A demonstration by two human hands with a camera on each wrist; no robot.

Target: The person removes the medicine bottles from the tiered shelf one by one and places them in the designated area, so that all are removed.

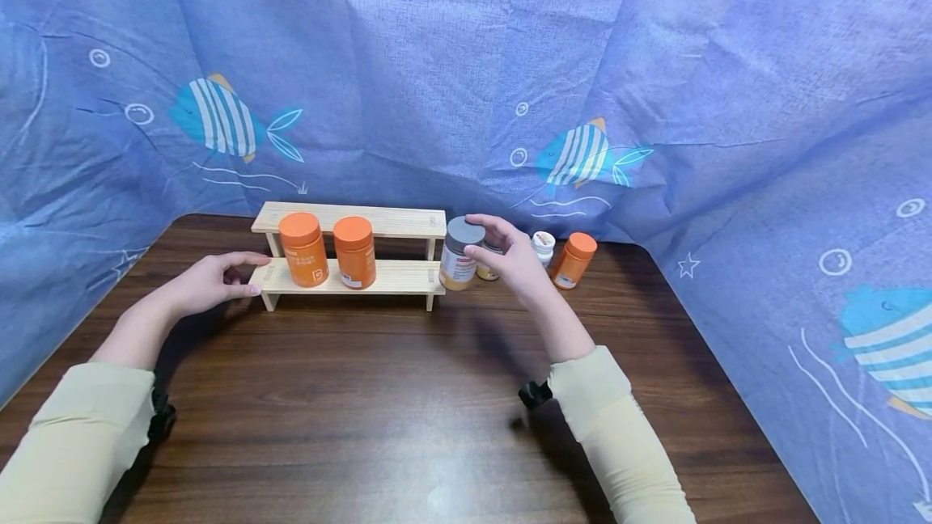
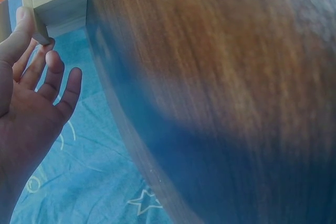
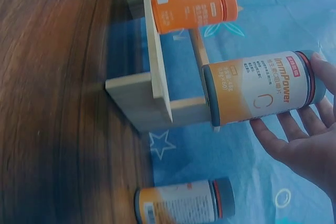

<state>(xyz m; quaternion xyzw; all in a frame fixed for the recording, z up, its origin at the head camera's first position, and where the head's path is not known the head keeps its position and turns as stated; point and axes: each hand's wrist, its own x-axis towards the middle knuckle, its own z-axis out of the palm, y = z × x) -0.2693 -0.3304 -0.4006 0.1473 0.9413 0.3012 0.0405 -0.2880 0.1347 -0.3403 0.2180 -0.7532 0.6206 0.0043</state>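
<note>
While the right hand curls its fingers over the lid of a grey-capped bottle and holds it just off the right end of the wooden rack, the left hand rests relaxed and spread, fingertips touching the rack's left end. Two orange bottles stand side by side on the lower step. Behind the right hand, on the bench, sit another grey-capped bottle, a white-capped one and an orange one.
</note>
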